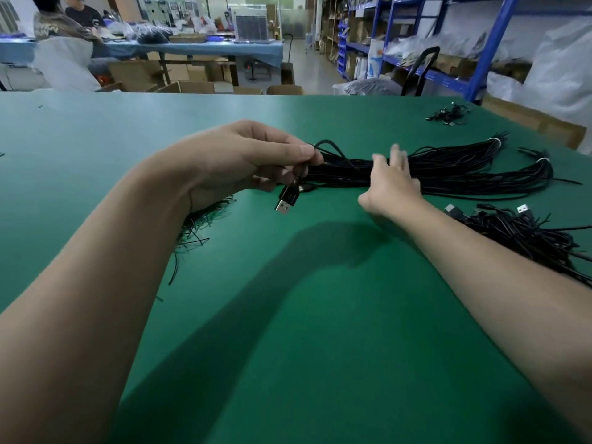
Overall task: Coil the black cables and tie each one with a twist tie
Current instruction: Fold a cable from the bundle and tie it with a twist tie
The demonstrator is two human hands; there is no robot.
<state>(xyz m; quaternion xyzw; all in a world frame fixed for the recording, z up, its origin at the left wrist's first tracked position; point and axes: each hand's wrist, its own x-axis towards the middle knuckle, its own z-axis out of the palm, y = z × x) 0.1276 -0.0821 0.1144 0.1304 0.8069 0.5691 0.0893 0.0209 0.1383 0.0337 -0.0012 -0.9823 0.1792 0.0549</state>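
My left hand (256, 158) pinches one black cable (288, 198) near its plug. My right hand (392, 184), fingers spread, is over the uncoiled bundle (464, 169) on the worktop (320, 315). Coiling not yet begun; twist ties (198, 219) lie unused.

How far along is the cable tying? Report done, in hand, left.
Done: possibly the tangled pile by the right forearm; ties there cannot be seen. In hand: left hand pinches one cable above its USB plug; right hand open over the long bundle. Left: that whole bundle.
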